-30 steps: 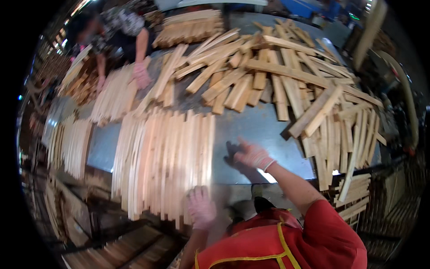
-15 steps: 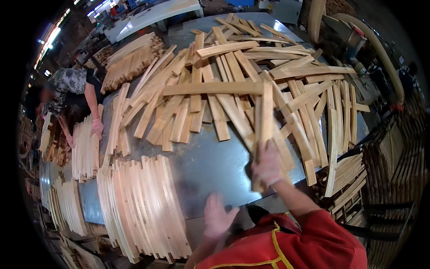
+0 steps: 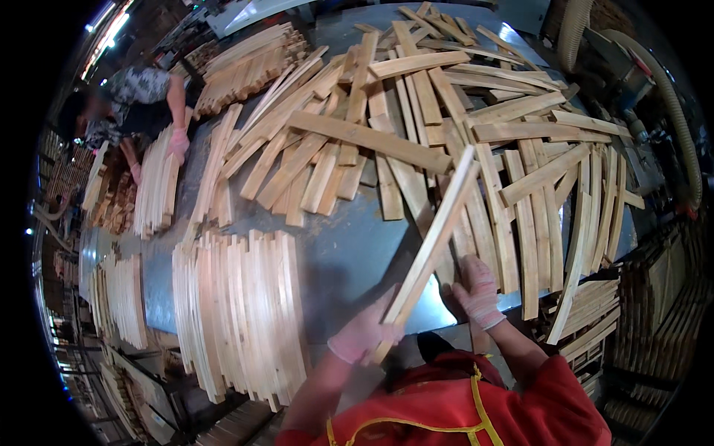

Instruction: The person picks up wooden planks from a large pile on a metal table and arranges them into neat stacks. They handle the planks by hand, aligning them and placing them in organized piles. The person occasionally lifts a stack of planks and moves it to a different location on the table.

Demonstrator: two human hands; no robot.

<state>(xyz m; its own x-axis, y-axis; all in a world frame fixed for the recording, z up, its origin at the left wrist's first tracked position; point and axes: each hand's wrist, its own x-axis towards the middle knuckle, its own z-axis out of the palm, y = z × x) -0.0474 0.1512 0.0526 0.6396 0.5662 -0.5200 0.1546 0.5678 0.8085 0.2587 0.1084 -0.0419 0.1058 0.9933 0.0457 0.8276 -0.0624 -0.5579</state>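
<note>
A pale wooden slat [image 3: 435,241] slants up and away from my left hand [image 3: 364,331], which wears a pinkish glove and is closed around its near end. The slat's far end is raised over the pile. To the right, my gloved right hand [image 3: 480,293] is curled at the near end of another slat, partly hidden under the palm. A heap of loose wooden slats [image 3: 372,141] lies crisscross on the grey metal table [image 3: 335,271] in front of both hands. Left of my left hand, a row of slats [image 3: 242,312] stands packed side by side.
At the left, another person in a camouflage top reaches with gloved hands [image 3: 177,145] to a slat bundle [image 3: 156,186]. A further stack [image 3: 249,63] lies at the back left. Slats are stacked [image 3: 591,316] below the table's right edge. A ribbed hose [image 3: 680,126] hangs at the far right.
My left hand has come up from the table edge and now grips a slat. My right hand has moved slightly right. A slat atop the heap has swung to a slant, and the view has shifted.
</note>
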